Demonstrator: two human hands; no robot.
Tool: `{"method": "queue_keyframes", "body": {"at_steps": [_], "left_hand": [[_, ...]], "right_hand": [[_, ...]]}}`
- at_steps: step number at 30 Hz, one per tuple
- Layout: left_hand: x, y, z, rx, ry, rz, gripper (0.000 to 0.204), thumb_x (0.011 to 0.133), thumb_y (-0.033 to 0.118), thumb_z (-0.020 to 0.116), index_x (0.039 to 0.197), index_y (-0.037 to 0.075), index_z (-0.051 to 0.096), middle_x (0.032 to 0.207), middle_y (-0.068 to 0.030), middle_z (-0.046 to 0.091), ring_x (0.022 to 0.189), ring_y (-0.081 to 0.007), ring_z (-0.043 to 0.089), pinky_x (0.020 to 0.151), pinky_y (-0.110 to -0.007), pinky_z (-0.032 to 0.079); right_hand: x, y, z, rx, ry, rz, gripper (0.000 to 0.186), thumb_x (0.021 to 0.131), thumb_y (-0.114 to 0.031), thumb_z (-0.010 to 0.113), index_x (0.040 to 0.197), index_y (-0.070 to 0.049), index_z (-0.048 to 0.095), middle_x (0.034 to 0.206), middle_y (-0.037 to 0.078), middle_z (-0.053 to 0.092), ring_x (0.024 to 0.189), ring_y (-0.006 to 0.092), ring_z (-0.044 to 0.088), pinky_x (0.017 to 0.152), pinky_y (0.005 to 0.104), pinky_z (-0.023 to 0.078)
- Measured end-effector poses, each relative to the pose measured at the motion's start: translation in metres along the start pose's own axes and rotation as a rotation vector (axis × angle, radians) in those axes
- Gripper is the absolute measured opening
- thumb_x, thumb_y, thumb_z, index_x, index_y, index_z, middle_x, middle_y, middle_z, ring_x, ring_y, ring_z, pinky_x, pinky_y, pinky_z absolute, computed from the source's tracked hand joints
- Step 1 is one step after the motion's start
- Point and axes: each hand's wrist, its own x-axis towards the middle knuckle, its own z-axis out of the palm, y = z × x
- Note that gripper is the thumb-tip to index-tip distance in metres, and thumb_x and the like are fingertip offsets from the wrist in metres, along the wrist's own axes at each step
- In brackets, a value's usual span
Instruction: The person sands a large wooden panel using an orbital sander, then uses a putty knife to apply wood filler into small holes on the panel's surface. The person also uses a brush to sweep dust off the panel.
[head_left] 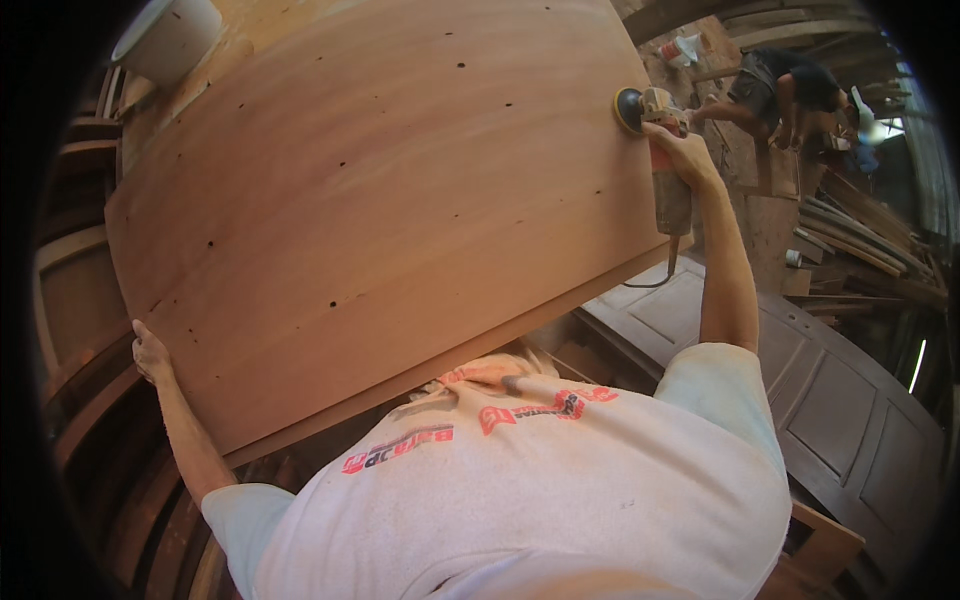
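Observation:
A large reddish-brown wooden panel (400,220), dotted with several small dark holes, lies flat in front of me. At its right edge my right hand (685,155) is closed round an angle grinder (672,200). The grinder's round sanding disc (628,110) has a yellow rim and is tilted on edge at the panel's right margin; whether it touches the wood I cannot tell. A dark cord (660,280) hangs from the tool's rear end. My left hand (152,355) grips the panel's left edge, with some fingers hidden.
A white bucket (170,40) stands beyond the panel at far left. Below right leans a dark panelled door (820,400). Another person (790,90) bends over work at far right, near stacked boards (860,235). Curved wooden pieces (95,400) line the left side.

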Motion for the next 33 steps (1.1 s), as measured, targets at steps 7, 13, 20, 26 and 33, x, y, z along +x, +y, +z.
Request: {"method": "queue_keyframes", "body": {"at_steps": [7,13,20,26,33], "left_hand": [[-0.005,-0.004,-0.005,-0.001,-0.015,0.016,0.092,0.098,0.079,0.037,0.135,0.000,0.068,0.134,-0.0230,0.069,0.130,-0.0406,0.062,0.107,-0.051,0.047],[-0.014,0.017,-0.003,-0.034,-0.013,0.023,0.096,0.099,0.079,0.036,0.137,-0.004,0.065,0.137,-0.0251,0.067,0.131,-0.0429,0.061,0.107,-0.053,0.047],[-0.013,0.006,-0.011,-0.060,-0.042,0.003,0.094,0.099,0.077,0.033,0.145,0.000,0.060,0.143,-0.0261,0.062,0.135,-0.0434,0.058,0.109,-0.054,0.045],[-0.033,0.017,-0.017,-0.082,-0.054,0.003,0.089,0.100,0.075,0.038,0.142,0.001,0.061,0.140,-0.0254,0.064,0.133,-0.0425,0.059,0.108,-0.054,0.046],[-0.051,0.020,-0.038,-0.541,-0.281,0.137,0.094,0.103,0.075,0.035,0.143,-0.008,0.055,0.142,-0.0285,0.060,0.136,-0.0398,0.056,0.112,-0.050,0.044]], "right_hand": [[-0.066,-0.064,0.088,-0.152,-0.270,-0.149,0.050,0.088,-0.046,0.080,0.111,-0.002,0.075,0.092,0.006,0.071,0.088,0.0155,0.064,0.079,0.0345,0.052],[0.029,0.015,-0.012,-0.057,0.083,0.143,0.073,0.085,-0.055,0.082,0.120,0.008,0.072,0.106,0.013,0.073,0.094,0.0195,0.070,0.085,0.0340,0.054],[-0.001,-0.014,0.031,-0.007,-0.052,0.074,0.072,0.083,-0.052,0.084,0.121,0.008,0.072,0.107,0.012,0.073,0.093,0.0187,0.070,0.083,0.0335,0.055],[-0.078,-0.088,0.120,-0.058,-0.142,-0.069,0.058,0.088,-0.049,0.080,0.117,0.002,0.075,0.101,0.007,0.073,0.089,0.0160,0.068,0.081,0.0328,0.054],[-0.160,-0.216,0.273,-0.200,-0.301,-0.313,0.048,0.089,-0.048,0.079,0.108,-0.004,0.078,0.089,0.004,0.070,0.084,0.0136,0.064,0.077,0.0333,0.053]]}}
